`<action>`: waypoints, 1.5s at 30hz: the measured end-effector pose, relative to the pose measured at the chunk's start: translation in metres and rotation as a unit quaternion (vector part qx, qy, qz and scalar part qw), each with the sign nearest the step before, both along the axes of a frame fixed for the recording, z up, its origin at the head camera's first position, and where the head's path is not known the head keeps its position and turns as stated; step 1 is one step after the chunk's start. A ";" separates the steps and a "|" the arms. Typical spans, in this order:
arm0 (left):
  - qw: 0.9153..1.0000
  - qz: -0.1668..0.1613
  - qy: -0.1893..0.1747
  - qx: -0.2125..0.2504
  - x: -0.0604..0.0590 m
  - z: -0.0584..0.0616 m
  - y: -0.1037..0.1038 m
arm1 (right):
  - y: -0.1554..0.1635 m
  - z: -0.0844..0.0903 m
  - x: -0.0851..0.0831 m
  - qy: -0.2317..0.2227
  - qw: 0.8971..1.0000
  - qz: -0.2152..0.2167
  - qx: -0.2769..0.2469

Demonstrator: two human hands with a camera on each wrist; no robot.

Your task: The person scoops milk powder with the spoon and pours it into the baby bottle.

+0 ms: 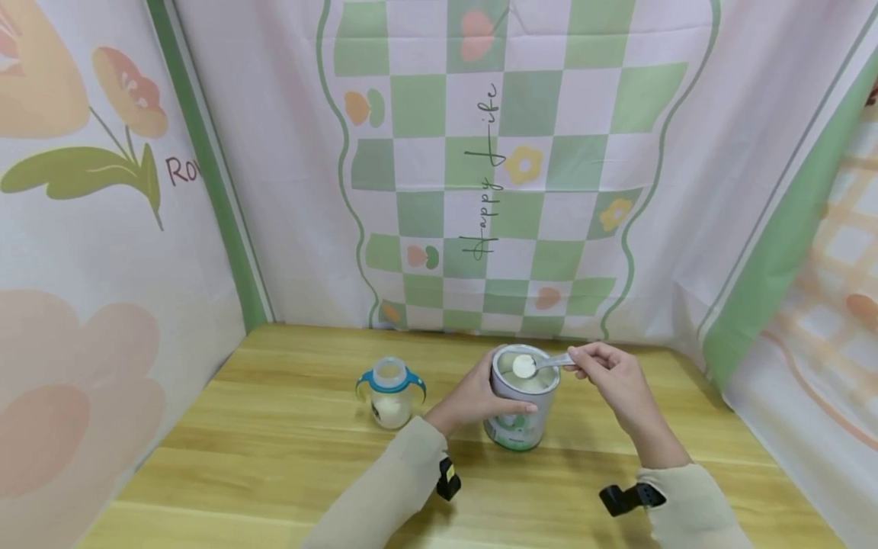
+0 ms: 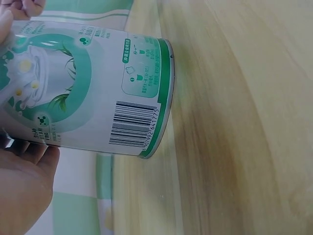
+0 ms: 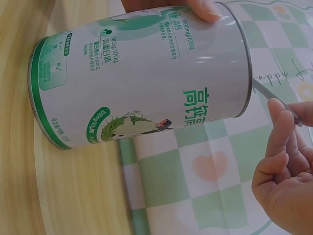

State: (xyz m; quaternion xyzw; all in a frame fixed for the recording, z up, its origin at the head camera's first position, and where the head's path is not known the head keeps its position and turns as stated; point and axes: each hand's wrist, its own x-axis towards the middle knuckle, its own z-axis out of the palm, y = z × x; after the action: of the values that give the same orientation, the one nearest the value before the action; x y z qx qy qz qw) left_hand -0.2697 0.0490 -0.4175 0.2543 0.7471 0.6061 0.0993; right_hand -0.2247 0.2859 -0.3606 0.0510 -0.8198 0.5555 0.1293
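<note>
One can (image 1: 523, 423) | left fingers (image 2: 48, 160) wrap it | right fingers (image 3: 279, 134) pinch one scoop (image 1: 551, 361) | one two-handled bottle (image 1: 392, 406)

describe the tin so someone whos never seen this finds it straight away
Start at the wooden table in front of the green checked cloth. The tin is the white-and-green cylinder gripped by the left hand, with the right hand pinching a scoop at its open top. It is larger than the bottle to its left and lacks that one's blue handles.
</note>
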 end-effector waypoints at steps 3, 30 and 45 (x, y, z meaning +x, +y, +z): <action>1.000 0.011 -0.002 -0.011 0.001 0.002 -0.001 | -0.001 0.001 0.000 -0.001 1.000 0.002 -0.002; 0.993 0.026 0.081 -0.087 0.000 0.029 -0.041 | -0.018 0.015 -0.005 0.019 0.999 0.025 -0.011; 0.988 0.029 0.126 -0.079 -0.006 0.047 -0.079 | -0.043 0.023 -0.013 0.015 0.998 0.049 -0.035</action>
State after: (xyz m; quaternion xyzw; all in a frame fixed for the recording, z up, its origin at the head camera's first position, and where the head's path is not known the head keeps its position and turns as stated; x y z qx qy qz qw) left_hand -0.2756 -0.0300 -0.3708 0.2983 0.8064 0.5106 0.0069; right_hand -0.2377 0.2433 -0.3375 0.0947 -0.7941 0.5891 0.1160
